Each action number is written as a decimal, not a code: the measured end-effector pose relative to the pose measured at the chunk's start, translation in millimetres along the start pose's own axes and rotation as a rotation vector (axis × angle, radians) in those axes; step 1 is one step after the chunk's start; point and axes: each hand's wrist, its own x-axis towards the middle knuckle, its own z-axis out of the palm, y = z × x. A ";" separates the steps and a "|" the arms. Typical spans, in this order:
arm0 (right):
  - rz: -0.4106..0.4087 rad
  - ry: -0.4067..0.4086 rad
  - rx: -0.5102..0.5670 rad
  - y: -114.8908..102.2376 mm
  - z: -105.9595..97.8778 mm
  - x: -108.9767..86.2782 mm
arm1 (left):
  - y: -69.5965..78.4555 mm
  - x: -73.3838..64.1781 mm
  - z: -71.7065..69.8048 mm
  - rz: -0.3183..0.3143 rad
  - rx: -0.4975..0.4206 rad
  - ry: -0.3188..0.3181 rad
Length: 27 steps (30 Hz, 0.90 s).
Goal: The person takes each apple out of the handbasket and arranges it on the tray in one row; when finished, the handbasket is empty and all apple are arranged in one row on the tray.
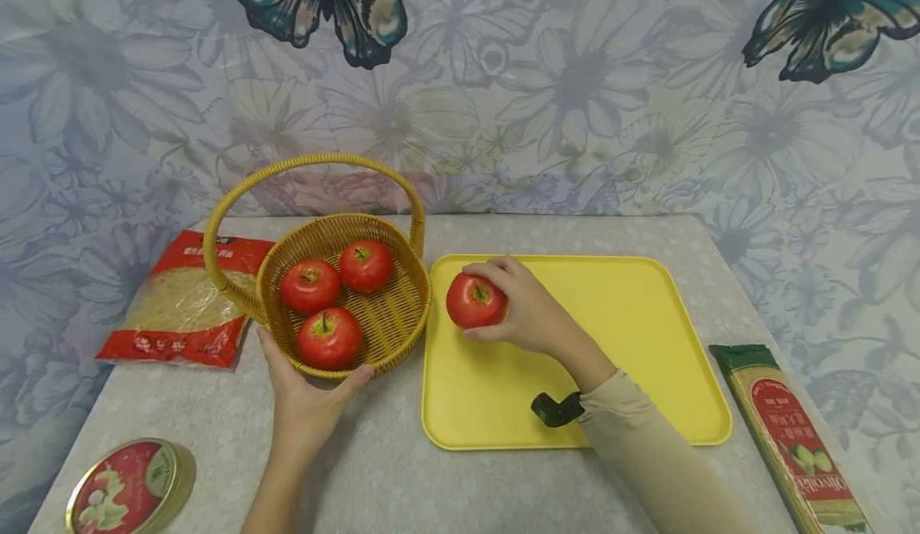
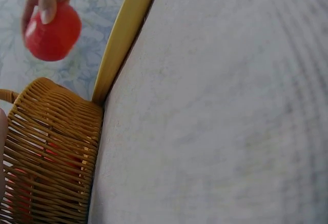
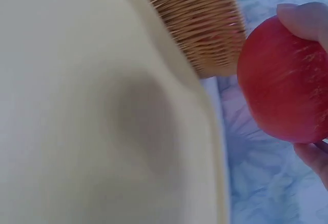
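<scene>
A red apple (image 1: 477,301) is gripped between the thumb and fingers of my right hand (image 1: 528,310). In the right wrist view this apple (image 3: 287,80) hangs above the yellow tray (image 3: 61,101), over the tray's left end in the head view. My left hand (image 1: 305,402) holds the near side of a wicker basket (image 1: 424,322), its thumb at the front rim and its fingers round the left side. Inside the basket lie three more red apples (image 1: 331,338), grouped toward the left and back. The left wrist view shows some of their red through the weave.
Left of the basket lies a red noodle packet (image 1: 183,294), partly behind the handle. A round tin (image 1: 129,486) stands at the front left. Along the right edge is a long pasta packet (image 1: 794,438). The basket's tall handle (image 1: 316,163) arches up at the back, before a patterned cloth.
</scene>
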 end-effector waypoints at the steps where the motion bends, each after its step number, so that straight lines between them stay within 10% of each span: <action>1: 0.014 -0.009 0.005 3.5 2.4 -0.3 | 0.3 0.2 0.0 0.002 0.000 -0.001; 27: 0.107 -0.144 0.019 22.0 42.6 15.8 | 20.5 -6.4 -0.5 -0.031 -0.012 -0.010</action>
